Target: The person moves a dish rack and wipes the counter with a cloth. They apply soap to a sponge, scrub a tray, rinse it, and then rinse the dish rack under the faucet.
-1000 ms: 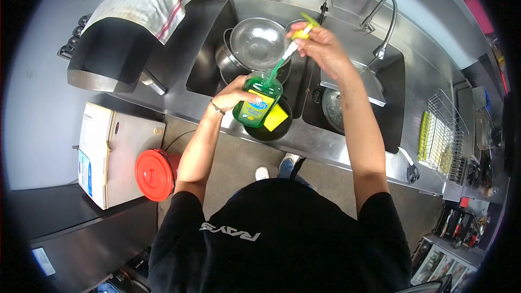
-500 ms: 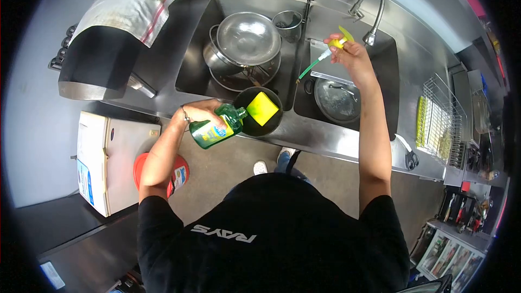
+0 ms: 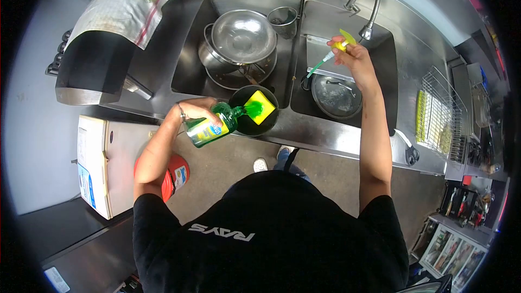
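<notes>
Both hands grip: left hand (image 3: 196,109) tilts the uncapped, yellow-labelled, green-filled soap bottle (image 3: 213,127) onto a yellow sponge (image 3: 261,106); right hand (image 3: 351,55) clutches its pump (image 3: 330,56).

Black tee (image 3: 282,211) w/ white logo (image 3: 221,232), maybe wrist bracelet (image 3: 179,113).

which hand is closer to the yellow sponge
Left. The left hand holds the green bottle tipped toward the yellow sponge beside it; the right hand holds the pump farther off, over the right basin.

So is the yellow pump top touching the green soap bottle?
Apart. Head view: right hand holds the yellow pump top over the sink, well clear of the green soap bottle in the left hand.
</notes>
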`<state>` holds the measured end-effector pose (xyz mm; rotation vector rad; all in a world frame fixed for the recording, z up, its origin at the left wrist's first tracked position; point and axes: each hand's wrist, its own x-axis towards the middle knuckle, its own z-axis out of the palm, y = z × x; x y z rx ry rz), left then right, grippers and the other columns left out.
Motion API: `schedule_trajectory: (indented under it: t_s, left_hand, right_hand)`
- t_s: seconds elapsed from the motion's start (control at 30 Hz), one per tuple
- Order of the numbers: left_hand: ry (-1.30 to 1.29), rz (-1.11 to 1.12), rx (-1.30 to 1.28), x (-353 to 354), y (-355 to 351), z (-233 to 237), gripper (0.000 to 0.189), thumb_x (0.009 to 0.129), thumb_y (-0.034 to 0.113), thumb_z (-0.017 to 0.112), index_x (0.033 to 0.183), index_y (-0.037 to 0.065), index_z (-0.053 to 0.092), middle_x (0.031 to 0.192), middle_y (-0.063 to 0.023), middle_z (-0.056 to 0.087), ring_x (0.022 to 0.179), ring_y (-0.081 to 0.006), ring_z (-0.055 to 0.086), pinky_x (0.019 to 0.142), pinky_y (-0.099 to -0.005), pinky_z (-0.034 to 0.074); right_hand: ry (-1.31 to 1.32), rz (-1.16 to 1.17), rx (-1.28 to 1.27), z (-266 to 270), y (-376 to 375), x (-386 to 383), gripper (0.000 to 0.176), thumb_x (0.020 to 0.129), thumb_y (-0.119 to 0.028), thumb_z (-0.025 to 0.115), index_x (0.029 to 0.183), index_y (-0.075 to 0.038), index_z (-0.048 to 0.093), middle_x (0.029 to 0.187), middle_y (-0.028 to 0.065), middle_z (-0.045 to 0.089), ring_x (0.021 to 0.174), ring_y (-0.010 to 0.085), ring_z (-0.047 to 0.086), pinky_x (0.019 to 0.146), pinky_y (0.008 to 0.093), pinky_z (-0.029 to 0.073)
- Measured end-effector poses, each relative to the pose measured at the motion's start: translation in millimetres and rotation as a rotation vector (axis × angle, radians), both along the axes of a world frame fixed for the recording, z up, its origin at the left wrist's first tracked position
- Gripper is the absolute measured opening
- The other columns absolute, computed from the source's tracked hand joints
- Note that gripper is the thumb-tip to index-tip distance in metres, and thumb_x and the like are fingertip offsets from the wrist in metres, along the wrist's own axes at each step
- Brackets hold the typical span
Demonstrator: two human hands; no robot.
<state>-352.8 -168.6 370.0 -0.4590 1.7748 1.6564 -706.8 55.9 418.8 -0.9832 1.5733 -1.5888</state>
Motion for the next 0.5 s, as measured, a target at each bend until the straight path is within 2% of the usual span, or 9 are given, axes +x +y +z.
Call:
schedule_trajectory:
  t_s: [0.17,0.4,0.5]
  left_hand:
    - [-0.031,0.004,-0.009,1.3,-1.9,-3.0,0.038,0.069,0.027,0.071,0.090,-0.004,0.063,0.078,-0.0076,0.065,0.068,-0.0132,0.062,0.060,-0.0266,0.050]
    - [-0.096,-0.025,-0.041,-2.8,1.0,8.4,0.038,0.070,0.028,0.071,0.088,-0.005,0.063,0.078,-0.0086,0.065,0.068,-0.0137,0.062,0.059,-0.0264,0.050]
    - [-0.106,-0.031,-0.029,-3.5,-0.5,6.7,0.038,0.070,0.027,0.071,0.089,-0.005,0.063,0.079,-0.0085,0.066,0.069,-0.0140,0.062,0.060,-0.0266,0.050]
  right_hand:
    - [0.122,-0.003,0.041,-0.1,-5.5,1.7,0.025,0.082,-0.007,0.060,0.107,-0.004,0.056,0.099,0.0027,0.062,0.072,0.0057,0.049,0.066,0.0225,0.043]
    - [0.120,0.018,0.022,0.8,-12.4,5.6,0.025,0.082,-0.007,0.059,0.107,-0.004,0.057,0.098,0.0030,0.062,0.074,0.0064,0.049,0.066,0.0228,0.042]
    - [0.133,0.024,0.012,-0.3,-13.5,6.3,0.024,0.083,-0.008,0.060,0.107,-0.009,0.058,0.097,-0.0005,0.062,0.081,0.0070,0.053,0.066,0.0230,0.042]
